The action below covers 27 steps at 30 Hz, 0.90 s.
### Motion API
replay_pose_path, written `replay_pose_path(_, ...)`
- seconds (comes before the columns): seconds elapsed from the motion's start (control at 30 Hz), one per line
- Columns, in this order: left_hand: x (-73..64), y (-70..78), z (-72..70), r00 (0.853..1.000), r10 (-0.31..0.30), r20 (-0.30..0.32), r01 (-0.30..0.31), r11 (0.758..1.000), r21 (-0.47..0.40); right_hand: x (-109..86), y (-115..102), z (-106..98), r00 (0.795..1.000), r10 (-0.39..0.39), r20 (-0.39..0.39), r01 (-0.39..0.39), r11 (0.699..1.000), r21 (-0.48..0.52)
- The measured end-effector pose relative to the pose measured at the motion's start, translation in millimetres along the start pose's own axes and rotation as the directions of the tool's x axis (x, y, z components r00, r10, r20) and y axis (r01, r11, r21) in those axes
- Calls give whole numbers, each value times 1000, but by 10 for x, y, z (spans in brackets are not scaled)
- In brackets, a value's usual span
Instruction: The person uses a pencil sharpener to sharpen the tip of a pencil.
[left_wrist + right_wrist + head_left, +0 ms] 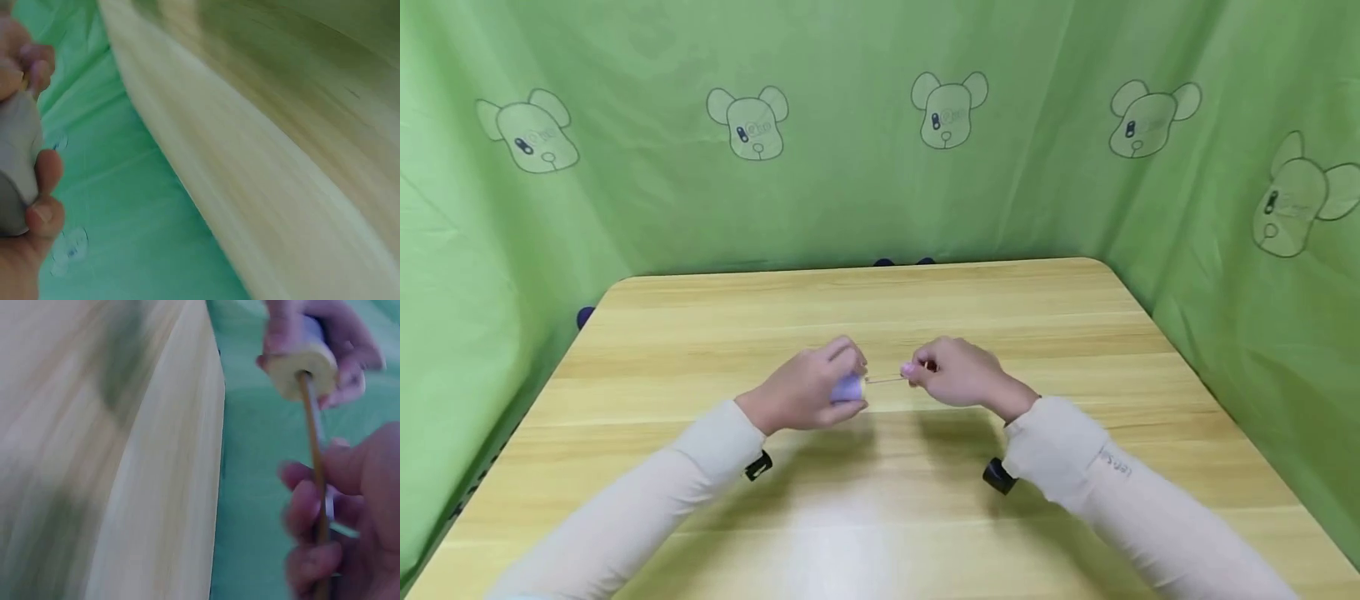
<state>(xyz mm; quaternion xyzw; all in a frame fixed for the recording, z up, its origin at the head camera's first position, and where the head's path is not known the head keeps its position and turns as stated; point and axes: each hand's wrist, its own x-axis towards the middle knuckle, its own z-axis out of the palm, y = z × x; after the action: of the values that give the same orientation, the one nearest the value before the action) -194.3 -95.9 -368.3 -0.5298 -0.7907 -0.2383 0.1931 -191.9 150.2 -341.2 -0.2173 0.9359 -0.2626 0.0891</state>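
My left hand (805, 387) grips a lavender cylinder (847, 388) above the table, fingers over its top and thumb below. The cylinder's cream end face (287, 378) has a round hole and points toward my right hand (962, 372). Between the right thumb and fingers is pinched a thin brown stick (314, 447), whose far end stands at that hole. A small pink piece (909, 369) shows at the right fingertips. In the left wrist view the cylinder (19, 140) looks grey and lies partly outside the picture.
Both hands are over a light wooden table (880, 317) with rounded far corners. Green curtains (850, 200) printed with bear heads hang behind it and along its sides. Small black devices (998, 476) sit under both wrists, on pale sleeves (1105, 475).
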Motion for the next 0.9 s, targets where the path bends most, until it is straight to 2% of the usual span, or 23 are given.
replay_pose_path(0.03, 2, -17, -16, 999, -54, -8, 53, 997, -62, -11, 5, 21, 994, -64, -93, 60, 997, -39)
replay_pose_path(0.07, 9, -32, -40, 992, -124, -7, 122, 984, -127, -20, 20, 53, 970, -144, -197, 130, 988, -86)
replay_pose_path(0.1, 17, -40, -69, 978, -207, 7, 204, 957, -209, -24, 44, 92, 920, -239, -310, 199, 968, -155)
replay_pose_path(0.13, 27, -50, -103, 957, -289, 37, 287, 913, -288, -24, 73, 137, 846, -331, -419, 248, 938, -243)
replay_pose_path(0.17, 36, -58, -138, 928, -366, 72, 365, 854, -370, -12, 110, 189, 747, -419, -517, 277, 902, -331)
replay_pose_path(0.2, 45, -62, -173, 895, -431, 117, 434, 779, -453, 4, 147, 242, 636, -497, -591, 291, 863, -413)
replay_pose_path(0.23, 56, -63, -210, 856, -486, 174, 497, 685, -533, 25, 186, 294, 522, -561, -642, 293, 826, -482)
replay_pose_path(0.27, 71, -60, -244, 816, -527, 237, 547, 574, -609, 51, 222, 344, 417, -606, -678, 286, 795, -535)
replay_pose_path(0.3, 86, -61, -272, 777, -550, 307, 584, 446, -678, 80, 251, 390, 322, -636, -702, 279, 772, -571)
replay_pose_path(0.37, 117, -63, -309, 718, -551, 426, 612, 209, -763, 130, 290, 464, 185, -663, -726, 272, 744, -610)
replay_pose_path(0.43, 145, -59, -317, 674, -523, 521, 629, 36, -777, 164, 307, 513, 102, -671, -735, 260, 731, -631)
replay_pose_path(0.47, 156, -57, -310, 661, -508, 552, 633, -18, -774, 177, 311, 529, 72, -666, -742, 251, 732, -633)
replay_pose_path(0.5, 164, -54, -297, 650, -498, 574, 638, -54, -768, 186, 317, 542, 54, -662, -748, 239, 736, -634)
replay_pose_path(0.57, 169, -43, -271, 644, -497, 581, 643, -60, -764, 197, 317, 555, 40, -655, -755, 218, 743, -633)
replay_pose_path(0.63, 165, -38, -237, 652, -507, 564, 642, -27, -766, 189, 310, 561, 67, -648, -759, 205, 753, -625)
replay_pose_path(0.67, 160, -37, -220, 655, -515, 552, 642, -5, -767, 178, 303, 561, 102, -643, -759, 206, 760, -616)
replay_pose_path(0.7, 154, -36, -205, 657, -527, 539, 642, 16, -767, 159, 295, 555, 158, -636, -755, 213, 769, -603)
replay_pose_path(0.73, 143, -39, -190, 661, -538, 523, 640, 41, -767, 135, 281, 544, 234, -619, -750, 223, 785, -578)
replay_pose_path(0.77, 133, -45, -173, 663, -547, 510, 643, 68, -763, 104, 265, 522, 346, -588, -731, 240, 809, -537)
replay_pose_path(0.8, 122, -47, -162, 670, -552, 497, 646, 103, -756, 72, 243, 486, 482, -538, -692, 263, 842, -471)
replay_pose_path(0.83, 114, -44, -157, 672, -559, 485, 659, 154, -737, 43, 218, 435, 642, -465, -609, 295, 884, -363)
replay_pose_path(0.87, 108, -40, -151, 681, -557, 475, 671, 217, -709, 25, 193, 375, 797, -380, -469, 322, 925, -201)
replay_pose_path(0.9, 104, -35, -146, 695, -551, 462, 678, 289, -676, 9, 169, 306, 918, -269, -292, 275, 961, -19)
